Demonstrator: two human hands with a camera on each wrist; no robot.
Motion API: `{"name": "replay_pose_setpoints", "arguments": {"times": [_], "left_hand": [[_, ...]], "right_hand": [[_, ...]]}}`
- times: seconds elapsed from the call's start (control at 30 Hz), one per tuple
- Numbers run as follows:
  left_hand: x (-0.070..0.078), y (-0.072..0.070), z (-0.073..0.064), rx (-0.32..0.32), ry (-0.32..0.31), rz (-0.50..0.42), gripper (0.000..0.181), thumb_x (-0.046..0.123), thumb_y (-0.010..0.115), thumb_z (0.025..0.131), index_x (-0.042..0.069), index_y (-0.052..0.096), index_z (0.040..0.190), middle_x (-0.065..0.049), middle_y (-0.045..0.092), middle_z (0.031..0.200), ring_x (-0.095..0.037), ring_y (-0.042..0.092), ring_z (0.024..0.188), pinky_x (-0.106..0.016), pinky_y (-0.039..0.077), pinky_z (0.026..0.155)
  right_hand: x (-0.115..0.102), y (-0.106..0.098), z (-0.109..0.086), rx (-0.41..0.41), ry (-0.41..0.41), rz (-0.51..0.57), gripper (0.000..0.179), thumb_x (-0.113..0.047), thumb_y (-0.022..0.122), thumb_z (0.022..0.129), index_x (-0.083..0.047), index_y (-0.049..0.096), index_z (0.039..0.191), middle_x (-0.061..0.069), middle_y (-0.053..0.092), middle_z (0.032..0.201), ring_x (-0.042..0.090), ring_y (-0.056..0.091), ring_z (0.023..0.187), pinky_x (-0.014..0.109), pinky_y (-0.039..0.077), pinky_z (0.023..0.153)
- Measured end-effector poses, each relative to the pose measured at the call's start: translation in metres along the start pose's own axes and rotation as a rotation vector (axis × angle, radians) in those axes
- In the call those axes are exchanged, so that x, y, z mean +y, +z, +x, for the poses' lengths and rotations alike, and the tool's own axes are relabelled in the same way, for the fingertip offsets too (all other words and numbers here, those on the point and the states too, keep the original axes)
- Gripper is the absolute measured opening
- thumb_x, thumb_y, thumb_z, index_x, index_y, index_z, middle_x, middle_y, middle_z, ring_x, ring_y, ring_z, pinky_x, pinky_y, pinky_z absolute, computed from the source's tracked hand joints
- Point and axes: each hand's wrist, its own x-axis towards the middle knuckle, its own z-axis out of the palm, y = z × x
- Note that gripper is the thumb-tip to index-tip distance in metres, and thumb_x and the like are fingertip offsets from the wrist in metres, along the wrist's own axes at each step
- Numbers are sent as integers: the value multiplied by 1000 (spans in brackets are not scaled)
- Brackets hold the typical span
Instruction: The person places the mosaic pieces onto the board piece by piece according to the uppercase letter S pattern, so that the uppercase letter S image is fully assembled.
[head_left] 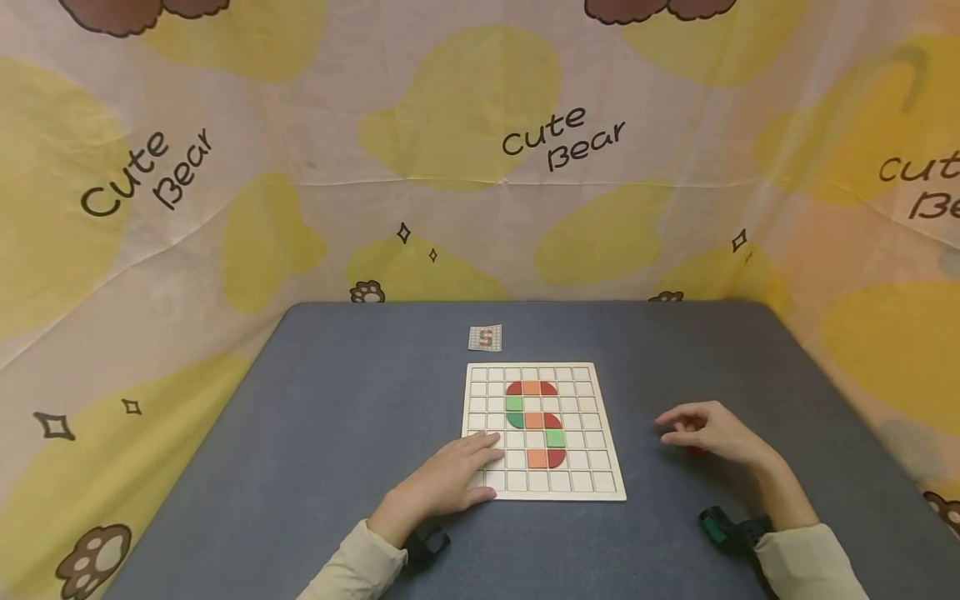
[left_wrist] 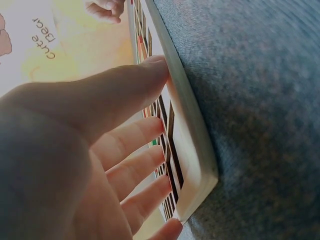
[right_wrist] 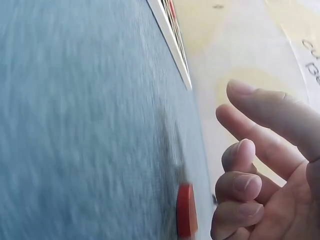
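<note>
A white gridded board (head_left: 581, 458) lies flat on the table, several red, orange and green pieces (head_left: 532, 422) set in its cells in a curving S-like shape. My left hand (head_left: 456, 473) rests on the board's near left corner, fingers spread over the cells and thumb at the near edge. To the right of the board, my right hand (head_left: 716, 432) hovers above the table. Its thumb and index finger are apart, the other fingers loosely bent, and nothing shows between them. A red piece (right_wrist: 186, 211) sits on the table beneath that hand, mostly hidden in the head view.
Behind the board lies a small card (head_left: 485, 337) printed with a similar coloured pattern on a grid. The dark blue-grey table (head_left: 360, 375) has rounded far corners. A patterned cloth (head_left: 450, 108) hangs behind it and at both sides.
</note>
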Motion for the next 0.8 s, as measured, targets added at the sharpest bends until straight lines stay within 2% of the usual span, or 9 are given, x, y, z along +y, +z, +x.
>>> {"name": "replay_pose_setpoints", "arguments": {"times": [0.5, 0.8], "left_hand": [[0, 1, 0, -10, -17, -2, 51, 30, 66, 89, 10, 55, 135, -10, 48, 149, -29, 44, 140, -45, 38, 114], [0, 2, 0, -14, -23, -3, 51, 31, 66, 89, 10, 55, 135, -10, 48, 149, -29, 44, 140, -45, 38, 114]], "right_hand": [[26, -24, -16, -7, 47, 3, 32, -5, 75, 79, 11, 65, 105, -15, 48, 67, -1, 45, 56, 21, 36, 50], [32, -35, -24, -90, 49, 3, 32, -6, 74, 81, 13, 64, 106, -17, 52, 69, 0, 43, 55, 22, 35, 48]]}}
